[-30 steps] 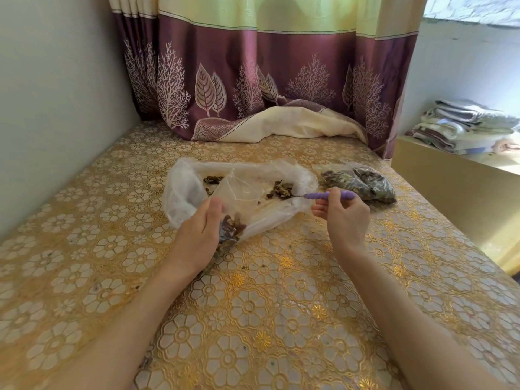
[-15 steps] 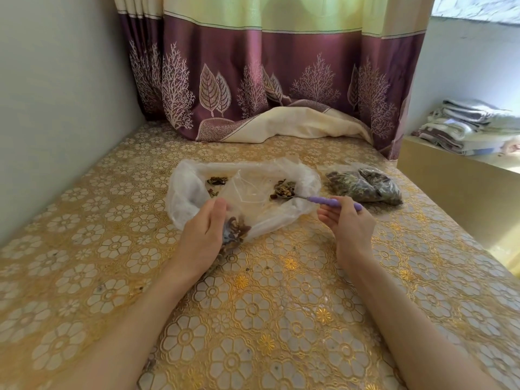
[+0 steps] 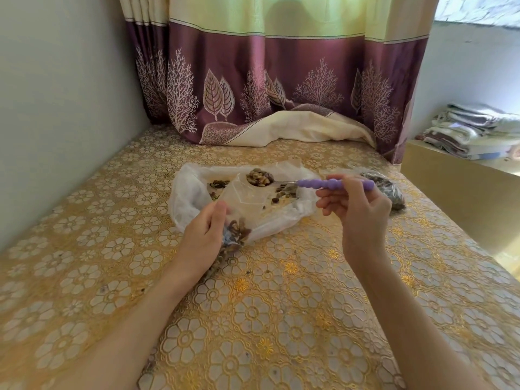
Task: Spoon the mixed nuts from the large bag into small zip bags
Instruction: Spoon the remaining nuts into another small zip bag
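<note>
Above large bag (image 3: 191,198): right hand (image 3: 357,209) fingers grip loaded spoon (image 3: 315,183); left hand (image 3: 205,237) pinches small bag (image 3: 239,218).

Purple leaf-patterned curtain (image 3: 281,80) behind gold floral tablecloth (image 3: 253,305).

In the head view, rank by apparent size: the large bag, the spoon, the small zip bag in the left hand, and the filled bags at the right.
1. large bag
2. spoon
3. small zip bag and filled bags: both partly hidden by the hands, so unranked.
</note>
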Tool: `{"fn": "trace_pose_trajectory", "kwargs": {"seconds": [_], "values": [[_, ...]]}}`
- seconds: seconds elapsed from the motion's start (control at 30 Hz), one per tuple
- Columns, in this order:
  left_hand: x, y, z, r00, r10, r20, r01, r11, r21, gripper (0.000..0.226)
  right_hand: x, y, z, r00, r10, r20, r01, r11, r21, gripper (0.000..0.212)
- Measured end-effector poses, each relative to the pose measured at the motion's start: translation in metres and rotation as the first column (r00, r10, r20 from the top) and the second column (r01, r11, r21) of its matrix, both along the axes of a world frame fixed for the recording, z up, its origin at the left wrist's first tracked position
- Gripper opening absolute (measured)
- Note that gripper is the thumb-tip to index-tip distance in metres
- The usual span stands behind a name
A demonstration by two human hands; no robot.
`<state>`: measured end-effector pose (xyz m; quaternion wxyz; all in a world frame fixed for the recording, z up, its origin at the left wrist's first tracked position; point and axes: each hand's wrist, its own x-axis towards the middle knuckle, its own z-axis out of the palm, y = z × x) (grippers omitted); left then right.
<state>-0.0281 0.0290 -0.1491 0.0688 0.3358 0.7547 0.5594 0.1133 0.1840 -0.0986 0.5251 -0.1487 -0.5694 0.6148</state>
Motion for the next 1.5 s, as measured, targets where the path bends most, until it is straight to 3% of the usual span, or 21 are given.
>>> {"fn": "trace_pose_trajectory", "kwargs": {"seconds": [0.3, 0.5, 0.7, 0.83, 1.0, 1.17, 1.33, 1.5], "values": [[0.001, 0.0, 0.001, 0.999, -0.016, 0.031, 0.015, 1.0, 0.028, 0.051, 0.003, -0.011, 0.0, 0.978, 0.172, 0.119, -0.197, 0.948, 0.25, 0.02], [0.001, -0.001, 0.004, 0.999, -0.033, 0.034, 0.031, 0.998, 0.052, 0.057, 0.005, -0.006, -0.001, 0.968, 0.228, 0.101, -0.245, 0.943, 0.227, 0.023], [0.003, -0.002, 0.004, 0.999, -0.05, -0.017, 0.05, 0.999, -0.002, 0.035, 0.002, 0.012, -0.009, 0.998, 0.069, -0.013, -0.068, 0.997, 0.02, 0.023], [0.001, -0.003, 0.0, 0.995, -0.061, -0.073, 0.056, 0.996, -0.068, 0.037, -0.003, 0.024, -0.026, 0.98, -0.112, 0.164, 0.1, 0.992, 0.082, 0.029], [0.0, -0.001, -0.002, 0.993, -0.052, -0.11, 0.043, 0.996, -0.075, 0.039, -0.012, 0.029, -0.04, 0.957, -0.059, 0.284, 0.056, 0.998, 0.02, 0.037], [-0.001, -0.002, -0.003, 0.993, -0.041, -0.112, 0.031, 0.995, -0.093, 0.044, -0.015, 0.037, -0.038, 0.97, -0.091, 0.226, 0.117, 0.987, -0.108, 0.052], [-0.003, -0.001, -0.003, 0.992, -0.045, -0.119, 0.033, 0.994, -0.103, 0.059, -0.018, 0.042, -0.039, 0.932, -0.241, 0.273, 0.261, 0.964, -0.042, 0.048], [-0.001, 0.001, -0.001, 0.995, -0.048, -0.088, 0.039, 0.993, -0.108, 0.064, -0.028, 0.04, -0.039, 0.864, -0.393, 0.316, 0.369, 0.919, 0.134, 0.039]]}}
